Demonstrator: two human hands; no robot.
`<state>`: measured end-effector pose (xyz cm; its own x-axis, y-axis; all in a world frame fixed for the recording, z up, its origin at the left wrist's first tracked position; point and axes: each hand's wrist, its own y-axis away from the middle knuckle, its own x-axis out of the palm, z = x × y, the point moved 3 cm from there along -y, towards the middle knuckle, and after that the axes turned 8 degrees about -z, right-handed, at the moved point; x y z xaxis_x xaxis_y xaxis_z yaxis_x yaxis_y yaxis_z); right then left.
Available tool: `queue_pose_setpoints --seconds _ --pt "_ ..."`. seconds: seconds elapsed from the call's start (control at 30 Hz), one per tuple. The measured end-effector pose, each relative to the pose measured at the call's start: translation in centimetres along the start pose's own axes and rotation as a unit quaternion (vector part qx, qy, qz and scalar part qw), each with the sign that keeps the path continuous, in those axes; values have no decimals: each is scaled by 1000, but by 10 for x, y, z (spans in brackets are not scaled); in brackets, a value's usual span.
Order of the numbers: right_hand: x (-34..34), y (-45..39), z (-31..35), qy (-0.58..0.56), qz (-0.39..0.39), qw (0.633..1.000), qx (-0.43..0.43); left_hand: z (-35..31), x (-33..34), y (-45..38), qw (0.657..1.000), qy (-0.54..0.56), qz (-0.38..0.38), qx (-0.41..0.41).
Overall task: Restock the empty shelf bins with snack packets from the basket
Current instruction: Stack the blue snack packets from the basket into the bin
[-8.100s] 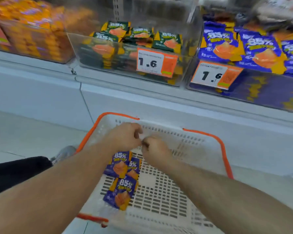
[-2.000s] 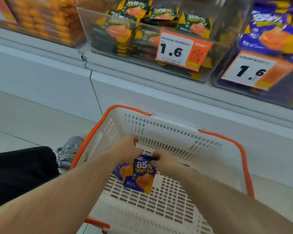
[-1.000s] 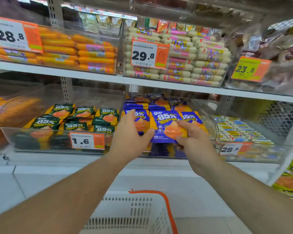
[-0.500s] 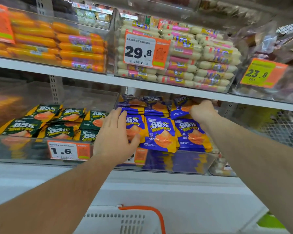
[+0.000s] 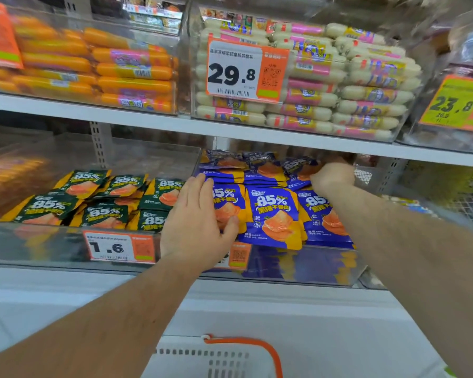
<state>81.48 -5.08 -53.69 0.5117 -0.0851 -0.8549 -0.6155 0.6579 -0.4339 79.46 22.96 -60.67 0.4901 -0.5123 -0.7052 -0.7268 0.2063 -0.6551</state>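
Blue snack packets (image 5: 273, 214) marked 85% fill a clear shelf bin (image 5: 311, 266) on the lower shelf, in a front row and a back row. My left hand (image 5: 194, 222) lies flat and open on the front-left blue packet, thumb against its lower edge. My right hand (image 5: 332, 177) reaches to the back right of the same bin, fingers curled on a back-row blue packet (image 5: 298, 170); the fingertips are hidden. The white basket (image 5: 230, 358) with an orange rim sits on the floor below, only its top edge in view.
Green 85% packets (image 5: 101, 197) fill the bin to the left, behind a 1.6 price tag (image 5: 118, 246). The upper shelf (image 5: 148, 124) hangs low over the bins and holds orange sausages (image 5: 115, 69) and white-pink sausages (image 5: 339, 85). A wire rack (image 5: 464, 203) stands at right.
Both hands carried blue packets from the basket up into the bin. In the last half second the view moved closer; the hands stay on the front-left and back-right packets.
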Motion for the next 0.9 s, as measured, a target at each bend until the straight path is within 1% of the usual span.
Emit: queue_pose_setpoints --seconds 0.1,0.23,0.3,0.33,0.4,0.43,0.5,0.53,0.6,0.63,0.67,0.7,0.77,0.83,0.9 --pt "3 1 -2 3 2 1000 1 -1 -2 -1 1000 2 -1 4" --pt "-9 15 -2 5 -26 1000 -16 -1 -4 -1 1000 7 17 14" --pt "-19 32 3 -22 -48 997 -50 -1 -7 -4 999 29 29 14" --pt "-24 44 7 -53 -73 993 -78 -1 -11 -4 998 53 31 7" --pt "-35 75 18 -134 -132 971 -145 -2 -21 3 994 103 15 13" --pt "-40 93 25 -173 -152 957 -175 -2 -28 11 991 128 -5 30" --pt "-43 134 41 -245 -169 930 -214 0 -38 34 981 179 -42 63" --pt "-43 156 50 -283 -175 916 -225 4 -41 46 976 202 -53 66" --pt "-37 199 69 -348 -189 884 -246 19 -43 72 971 226 -53 52" --pt "-29 221 78 -377 -186 872 -251 30 -44 84 971 231 -40 35" --pt "-16 244 86 -404 -167 865 -248 43 -43 97 973 232 -14 7" --pt "2 268 92 -422 -126 866 -238 58 -41 113 974 223 26 -29" --pt "44 317 99 -424 -6 880 -212 96 -35 148 972 184 116 -90" --pt "93 361 101 -381 118 892 -215 139 -29 179 966 127 182 -133" --pt "140 400 100 -309 230 893 -235 176 -25 204 953 82 232 -178"
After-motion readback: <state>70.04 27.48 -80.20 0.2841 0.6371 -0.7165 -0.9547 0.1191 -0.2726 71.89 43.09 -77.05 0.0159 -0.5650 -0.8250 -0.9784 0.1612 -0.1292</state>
